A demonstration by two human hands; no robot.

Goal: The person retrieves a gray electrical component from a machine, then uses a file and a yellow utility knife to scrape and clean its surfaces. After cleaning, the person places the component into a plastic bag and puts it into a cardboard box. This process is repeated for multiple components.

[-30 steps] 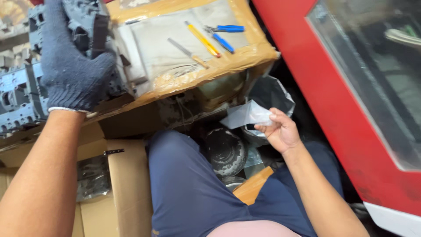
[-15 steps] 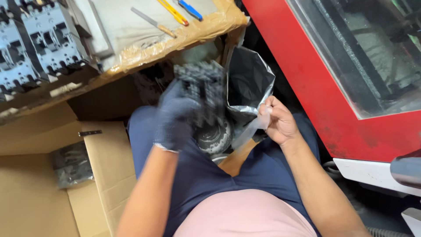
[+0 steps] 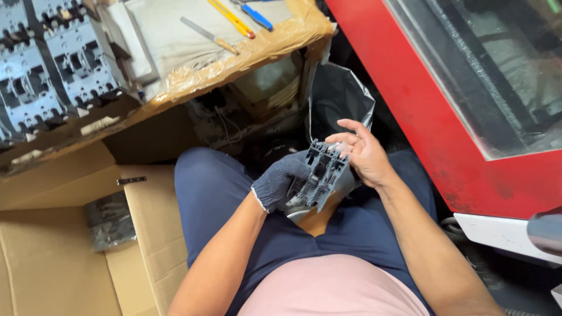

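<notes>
Head view: the person sits with both hands over the lap. The left hand (image 3: 281,184), in a dark knit glove, is closed around the lower side of a grey plastic part (image 3: 321,174). The right hand (image 3: 363,153), bare, rests its palm against the part's upper right edge with the fingers spread and nearly straight; it steadies rather than grips. The part sits between the two hands, just above the knees. Its long axis is tilted, running from lower left near the glove to upper right toward the bare fingers, and its ribbed, open face looks up at the camera.

Counts: one part in hand; one silvery bag (image 3: 339,96) standing open just behind the hands; one cardboard box (image 3: 64,251) at lower left with one dark wrapped bundle (image 3: 110,219) in it; several grey parts (image 3: 47,64) in rows on the bench (image 3: 246,55) at upper left, their number unclear; on the bench, one yellow tool (image 3: 231,17), one blue-handled tool (image 3: 254,16) and one wooden-handled tool (image 3: 209,36). A red machine (image 3: 433,117) stands at right.

Half a second ago the gloved hand carried the part down in front of the bag while the right hand pinched the bag's edge; now the right hand has let the bag go and lies on the part.
</notes>
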